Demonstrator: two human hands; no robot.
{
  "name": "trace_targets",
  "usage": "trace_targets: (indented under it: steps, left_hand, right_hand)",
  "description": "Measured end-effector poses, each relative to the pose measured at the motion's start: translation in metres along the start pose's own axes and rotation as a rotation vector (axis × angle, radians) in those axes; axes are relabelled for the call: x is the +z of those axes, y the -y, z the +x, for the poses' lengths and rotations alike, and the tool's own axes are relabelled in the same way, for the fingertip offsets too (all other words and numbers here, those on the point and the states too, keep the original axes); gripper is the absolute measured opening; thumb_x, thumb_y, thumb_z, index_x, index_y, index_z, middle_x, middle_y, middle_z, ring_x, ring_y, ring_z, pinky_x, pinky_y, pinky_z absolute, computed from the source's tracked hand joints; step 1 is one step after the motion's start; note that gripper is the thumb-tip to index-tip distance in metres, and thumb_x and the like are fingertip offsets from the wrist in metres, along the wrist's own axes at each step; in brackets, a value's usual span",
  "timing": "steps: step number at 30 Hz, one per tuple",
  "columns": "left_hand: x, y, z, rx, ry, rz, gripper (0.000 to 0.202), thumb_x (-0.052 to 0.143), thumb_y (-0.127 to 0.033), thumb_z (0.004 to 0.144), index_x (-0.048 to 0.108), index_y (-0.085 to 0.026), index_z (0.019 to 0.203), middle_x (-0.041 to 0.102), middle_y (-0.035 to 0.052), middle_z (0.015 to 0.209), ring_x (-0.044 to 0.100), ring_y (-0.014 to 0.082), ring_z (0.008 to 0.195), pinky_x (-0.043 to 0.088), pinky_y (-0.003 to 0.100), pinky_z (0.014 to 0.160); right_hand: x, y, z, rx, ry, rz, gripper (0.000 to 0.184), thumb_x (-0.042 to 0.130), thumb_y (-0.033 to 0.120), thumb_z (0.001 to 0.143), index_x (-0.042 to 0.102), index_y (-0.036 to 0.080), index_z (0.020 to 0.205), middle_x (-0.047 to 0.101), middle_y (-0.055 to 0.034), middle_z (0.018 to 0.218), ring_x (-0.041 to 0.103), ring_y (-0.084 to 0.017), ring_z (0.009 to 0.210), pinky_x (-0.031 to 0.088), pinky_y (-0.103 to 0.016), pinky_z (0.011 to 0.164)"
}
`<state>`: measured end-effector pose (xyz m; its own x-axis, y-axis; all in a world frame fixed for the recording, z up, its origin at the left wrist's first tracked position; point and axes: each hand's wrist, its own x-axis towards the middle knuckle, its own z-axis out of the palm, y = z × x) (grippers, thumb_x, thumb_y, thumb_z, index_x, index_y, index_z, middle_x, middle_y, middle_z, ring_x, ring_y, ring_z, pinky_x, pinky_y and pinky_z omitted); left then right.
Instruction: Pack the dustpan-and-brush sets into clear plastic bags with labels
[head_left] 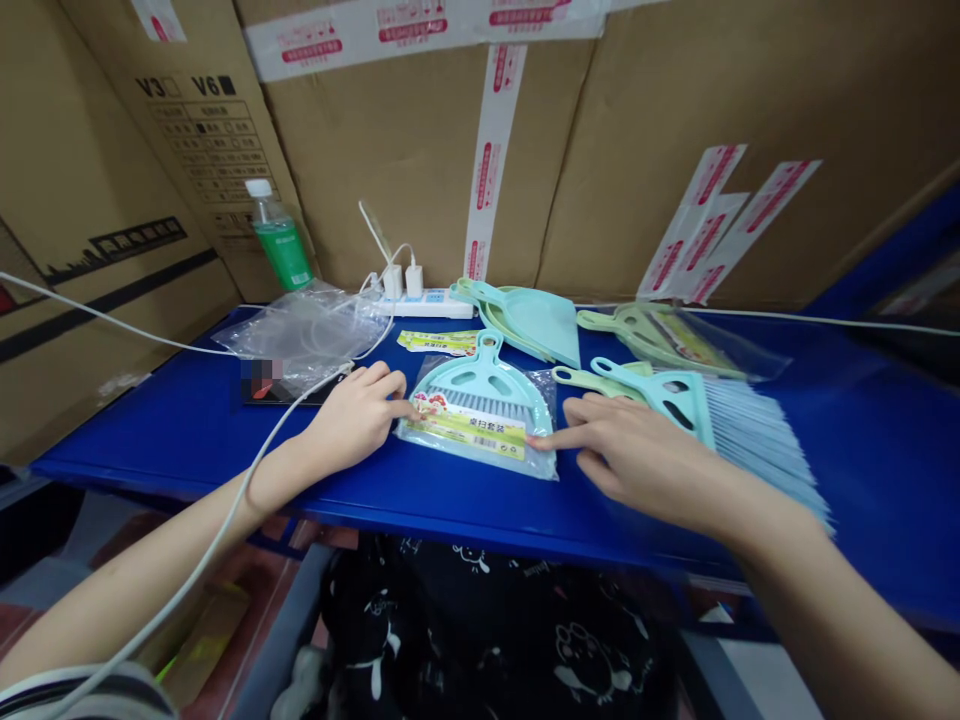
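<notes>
A bagged set of a small mint dustpan and brush [480, 410], with a yellow-green label, lies flat on the blue shelf [187, 430] in front of me. My left hand [352, 420] rests at its left edge, fingers curled, fingertips touching the bag. My right hand [637, 455] lies at its right edge, index finger stretched out and pressing the bag's lower right corner. Neither hand holds anything.
Loose mint brushes [720, 420] lie under my right wrist. More dustpans [532, 315] and a bagged green set [675, 335] sit behind. Empty plastic bags [307, 330], a phone [281, 385], a power strip [420, 300], a green bottle [279, 240] and cardboard boxes [675, 130] stand at the back.
</notes>
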<state>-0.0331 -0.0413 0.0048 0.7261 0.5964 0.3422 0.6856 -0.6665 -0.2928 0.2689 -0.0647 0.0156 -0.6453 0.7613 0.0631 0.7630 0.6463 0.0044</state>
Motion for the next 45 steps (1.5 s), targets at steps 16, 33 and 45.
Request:
trace_targets:
  steps: [16, 33, 45]
  left_hand:
    - [-0.007, 0.003, 0.006, -0.08, 0.12, -0.269, 0.035, 0.033, -0.004, 0.077, 0.066, -0.017, 0.079, 0.07, 0.0032, 0.079, 0.064, 0.0166, 0.073, 0.048, 0.027, 0.068]
    - [-0.005, 0.003, 0.024, -0.256, 0.142, -0.197, 0.034, 0.03, -0.031, 0.094, 0.057, -0.016, 0.108, 0.066, -0.0001, 0.063, 0.061, 0.0163, 0.057, 0.036, 0.026, 0.053]
    - [-0.001, 0.001, 0.022, -0.265, 0.204, -0.527, 0.047, 0.046, -0.042, 0.086, 0.049, -0.012, 0.122, 0.053, -0.0071, 0.054, 0.05, 0.0118, 0.046, 0.033, 0.024, 0.049]
  right_hand:
    - [-0.006, -0.011, 0.007, -0.007, 0.062, 0.288, 0.037, 0.036, 0.008, 0.081, 0.068, 0.023, 0.094, 0.064, -0.0055, 0.091, 0.061, -0.018, 0.082, 0.047, -0.032, 0.073]
    - [0.002, 0.014, 0.054, -0.045, -0.081, 0.157, 0.015, 0.05, 0.031, 0.086, 0.053, 0.02, 0.077, 0.058, -0.0041, 0.072, 0.051, -0.019, 0.069, 0.034, -0.032, 0.065]
    - [0.008, 0.019, 0.057, -0.021, -0.091, 0.244, 0.014, 0.047, 0.022, 0.086, 0.049, 0.02, 0.072, 0.053, -0.0001, 0.066, 0.048, -0.016, 0.065, 0.031, -0.032, 0.069]
